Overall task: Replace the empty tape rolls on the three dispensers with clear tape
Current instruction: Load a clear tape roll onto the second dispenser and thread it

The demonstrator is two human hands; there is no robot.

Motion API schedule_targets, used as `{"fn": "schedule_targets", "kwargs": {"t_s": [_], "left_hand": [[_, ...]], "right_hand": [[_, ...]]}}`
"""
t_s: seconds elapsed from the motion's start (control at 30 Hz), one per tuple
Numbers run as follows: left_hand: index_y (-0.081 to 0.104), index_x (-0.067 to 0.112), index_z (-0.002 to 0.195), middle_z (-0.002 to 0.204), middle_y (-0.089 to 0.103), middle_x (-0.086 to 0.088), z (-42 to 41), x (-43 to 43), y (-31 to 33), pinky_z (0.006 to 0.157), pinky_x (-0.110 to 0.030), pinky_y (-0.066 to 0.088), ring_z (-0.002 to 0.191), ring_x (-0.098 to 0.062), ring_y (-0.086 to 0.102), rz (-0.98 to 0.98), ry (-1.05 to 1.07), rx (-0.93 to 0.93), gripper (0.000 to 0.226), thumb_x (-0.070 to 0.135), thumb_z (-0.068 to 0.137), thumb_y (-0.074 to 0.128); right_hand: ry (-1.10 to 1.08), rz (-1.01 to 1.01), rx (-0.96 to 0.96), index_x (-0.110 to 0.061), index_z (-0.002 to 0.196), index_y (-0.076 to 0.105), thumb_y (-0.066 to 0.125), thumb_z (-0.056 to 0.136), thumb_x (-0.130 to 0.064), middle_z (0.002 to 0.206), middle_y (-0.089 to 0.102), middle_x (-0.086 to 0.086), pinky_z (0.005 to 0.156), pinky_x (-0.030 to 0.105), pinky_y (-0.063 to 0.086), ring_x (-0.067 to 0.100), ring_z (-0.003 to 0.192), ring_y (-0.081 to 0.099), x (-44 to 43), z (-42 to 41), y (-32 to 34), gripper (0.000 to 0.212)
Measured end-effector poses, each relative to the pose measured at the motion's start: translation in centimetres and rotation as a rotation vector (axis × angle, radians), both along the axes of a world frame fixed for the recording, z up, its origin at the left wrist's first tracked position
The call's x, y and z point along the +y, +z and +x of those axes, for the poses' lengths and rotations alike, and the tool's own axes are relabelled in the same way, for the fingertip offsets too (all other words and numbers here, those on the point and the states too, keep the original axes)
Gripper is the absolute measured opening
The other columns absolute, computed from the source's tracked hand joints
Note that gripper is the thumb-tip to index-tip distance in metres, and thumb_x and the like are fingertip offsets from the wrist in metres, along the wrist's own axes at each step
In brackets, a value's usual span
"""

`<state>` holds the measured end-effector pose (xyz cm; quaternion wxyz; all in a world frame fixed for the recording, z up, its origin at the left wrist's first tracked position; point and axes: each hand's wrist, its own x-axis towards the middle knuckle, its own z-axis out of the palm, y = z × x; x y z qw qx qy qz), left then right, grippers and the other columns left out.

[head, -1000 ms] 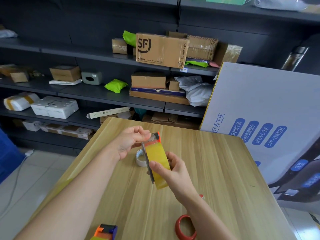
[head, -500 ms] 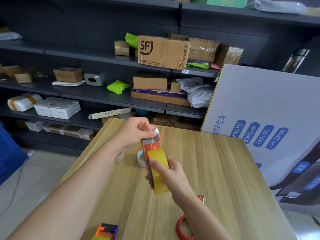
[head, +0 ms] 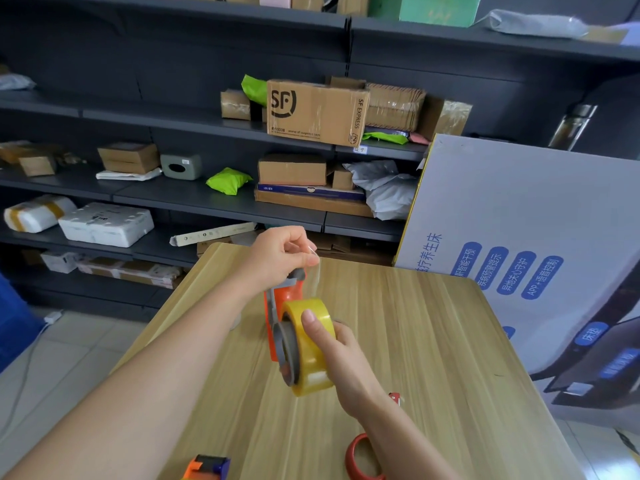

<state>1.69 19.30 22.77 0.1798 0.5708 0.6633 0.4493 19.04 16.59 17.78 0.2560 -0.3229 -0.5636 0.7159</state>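
Note:
Over the wooden table (head: 433,341) my right hand (head: 337,355) grips an orange tape dispenser (head: 277,306) with a yellowish clear tape roll (head: 308,372) mounted on it. My left hand (head: 280,258) pinches the loose clear tape end (head: 313,268) and holds it pulled up above the dispenser's front. A second orange and blue dispenser (head: 207,467) lies at the table's near edge. A red dispenser (head: 360,459) lies under my right forearm, partly hidden.
Dark shelves (head: 207,199) behind the table hold cardboard boxes, parcels and bags. A large printed white carton (head: 519,244) leans against the table's right side. Tiled floor lies to the left.
My left hand has pulled the tape end upward and away from the roll. The dispenser has tilted, showing its grey side plate. The small roll on the table is now hidden.

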Motion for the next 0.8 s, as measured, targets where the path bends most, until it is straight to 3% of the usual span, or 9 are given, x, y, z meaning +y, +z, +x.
{"fn": "schedule_targets", "kwargs": {"t_s": [0.13, 0.37, 0.5, 0.57, 0.63, 0.7, 0.8], "left_hand": [[0.06, 0.014, 0.068, 0.086, 0.073, 0.001, -0.4, 0.5, 0.5, 0.077, -0.04, 0.056, 0.08, -0.022, 0.069, -0.031, -0.084, 0.053, 0.018, 0.012, 0.08, 0.073], [0.064, 0.016, 0.073, 0.081, 0.071, 0.003, 0.5, 0.5, 1.5, 0.068, -0.036, 0.054, 0.068, -0.016, 0.065, -0.021, -0.169, 0.147, 0.011, 0.018, 0.08, 0.073], [0.066, 0.012, 0.076, 0.082, 0.071, 0.001, 1.0, 0.8, 1.9, 0.07, -0.039, 0.055, 0.07, -0.017, 0.064, -0.052, -0.211, 0.211, 0.011, 0.019, 0.079, 0.073], [0.066, 0.008, 0.077, 0.081, 0.071, 0.0, 0.7, 1.0, 1.8, 0.07, -0.042, 0.056, 0.069, -0.02, 0.065, -0.057, -0.206, 0.205, 0.013, 0.019, 0.079, 0.074], [0.065, 0.008, 0.076, 0.079, 0.07, 0.001, 0.3, 1.1, 1.5, 0.07, -0.044, 0.056, 0.067, -0.021, 0.065, -0.06, -0.203, 0.2, 0.013, 0.018, 0.079, 0.074], [0.065, 0.01, 0.075, 0.078, 0.07, -0.001, 0.1, 1.2, 1.4, 0.069, -0.045, 0.055, 0.066, -0.021, 0.065, -0.056, -0.189, 0.199, 0.013, 0.018, 0.079, 0.074], [0.063, 0.009, 0.076, 0.076, 0.068, 0.001, -0.2, 1.3, 1.2, 0.071, -0.046, 0.055, 0.068, -0.019, 0.064, -0.039, -0.177, 0.191, 0.014, 0.017, 0.081, 0.072]], "right_hand": [[0.053, -0.008, -0.003, -0.016, 0.08, 0.056, 0.056, 0.095, -0.025, 0.05, 0.067, -0.017, 0.047, 0.011, 0.048, 0.0, 0.049, 0.066, -0.2, 0.6, 0.1, 0.017], [0.038, -0.058, 0.024, -0.017, 0.081, 0.054, 0.054, 0.096, -0.017, 0.047, 0.065, -0.018, 0.043, 0.01, 0.046, -0.001, 0.045, 0.065, -0.6, 0.8, 0.9, 0.016], [0.028, -0.037, 0.025, -0.016, 0.081, 0.055, 0.056, 0.096, -0.017, 0.049, 0.066, -0.015, 0.045, 0.013, 0.049, 0.003, 0.045, 0.065, -0.6, 1.1, 0.9, 0.015], [0.014, -0.005, 0.041, -0.013, 0.08, 0.058, 0.066, 0.09, -0.024, 0.056, 0.069, -0.005, 0.051, 0.021, 0.054, 0.013, 0.051, 0.068, -0.8, 1.0, 0.8, 0.017], [0.007, 0.038, 0.039, -0.007, 0.085, 0.062, 0.072, 0.073, -0.038, 0.071, 0.068, 0.009, 0.059, 0.033, 0.057, 0.028, 0.061, 0.068, -0.9, 0.7, 0.4, 0.035], [-0.005, 0.07, 0.028, -0.005, 0.09, 0.063, 0.07, 0.065, -0.045, 0.076, 0.066, 0.012, 0.063, 0.04, 0.058, 0.031, 0.063, 0.067, -0.8, 0.5, 0.2, 0.048], [-0.026, 0.088, 0.033, -0.004, 0.09, 0.063, 0.07, 0.068, -0.043, 0.075, 0.065, 0.011, 0.063, 0.041, 0.057, 0.028, 0.062, 0.068, -0.6, 0.4, -0.2, 0.046]]}}
